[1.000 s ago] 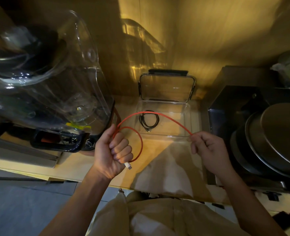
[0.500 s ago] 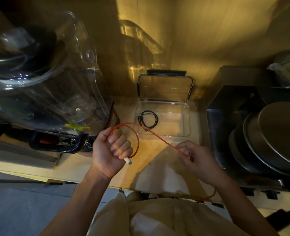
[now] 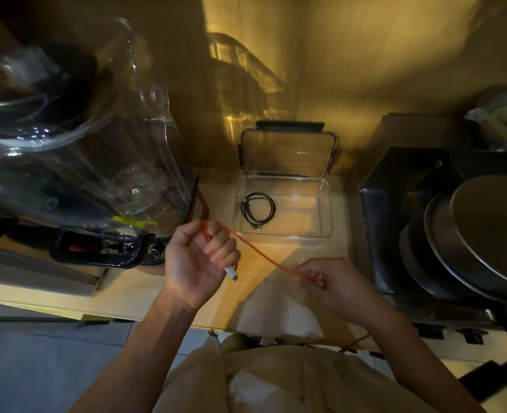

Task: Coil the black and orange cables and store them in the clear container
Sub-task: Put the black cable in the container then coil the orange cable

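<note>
Honestly there was nothing readable anywhere. The blender jar [image 3: 76, 138] had a small yellow sticker [image 3: 136, 223] near its base, but whatever was printed on it was way too blurry to make out. No brands, numbers or signs showed.

The coiled cable [image 3: 258, 212] lies in the container [image 3: 326, 208], right of the blender [image 3: 76, 138].

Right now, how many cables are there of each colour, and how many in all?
Thin black cable, coiled in the clear plastic container: 1
Thin orange cable, stretched between the hands: 1
Total: 2
</note>
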Tool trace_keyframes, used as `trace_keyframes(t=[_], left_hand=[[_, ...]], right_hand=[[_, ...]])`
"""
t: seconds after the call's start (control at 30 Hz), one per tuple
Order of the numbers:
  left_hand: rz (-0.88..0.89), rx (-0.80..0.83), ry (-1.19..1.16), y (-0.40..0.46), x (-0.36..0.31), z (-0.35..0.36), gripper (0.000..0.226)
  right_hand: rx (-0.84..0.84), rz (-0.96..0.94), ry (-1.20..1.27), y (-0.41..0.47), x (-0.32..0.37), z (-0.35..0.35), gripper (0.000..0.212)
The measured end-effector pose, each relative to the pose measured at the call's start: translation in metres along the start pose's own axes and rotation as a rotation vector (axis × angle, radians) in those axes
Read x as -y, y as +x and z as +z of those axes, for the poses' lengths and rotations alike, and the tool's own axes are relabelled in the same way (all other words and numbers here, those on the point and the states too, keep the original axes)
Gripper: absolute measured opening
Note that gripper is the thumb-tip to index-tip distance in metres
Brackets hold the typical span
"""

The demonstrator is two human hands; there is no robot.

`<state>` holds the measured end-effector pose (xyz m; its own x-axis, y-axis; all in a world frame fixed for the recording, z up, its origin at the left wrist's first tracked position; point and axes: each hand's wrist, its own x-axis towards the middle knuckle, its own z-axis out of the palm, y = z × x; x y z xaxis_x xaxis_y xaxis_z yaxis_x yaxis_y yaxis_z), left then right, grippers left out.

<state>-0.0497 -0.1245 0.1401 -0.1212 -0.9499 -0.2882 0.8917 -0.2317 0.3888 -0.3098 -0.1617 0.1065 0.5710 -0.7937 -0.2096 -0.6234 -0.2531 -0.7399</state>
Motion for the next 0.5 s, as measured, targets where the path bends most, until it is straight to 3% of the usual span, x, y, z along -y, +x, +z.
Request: trace_keyframes(t=[0.1, 0.5], left_hand=[[0.005, -0.037, 0.121, 0.005, 0.004, 0.008, 0.022], [-0.039, -0.100, 0.804, 0.009, 0.026, 0.022, 0.034]], right_hand=[[0.010, -0.048, -0.041, 0.002, 0.008, 0.003, 0.022], [0.135, -0.190, -0.165, 0.006, 0.036, -0.003, 0.027]])
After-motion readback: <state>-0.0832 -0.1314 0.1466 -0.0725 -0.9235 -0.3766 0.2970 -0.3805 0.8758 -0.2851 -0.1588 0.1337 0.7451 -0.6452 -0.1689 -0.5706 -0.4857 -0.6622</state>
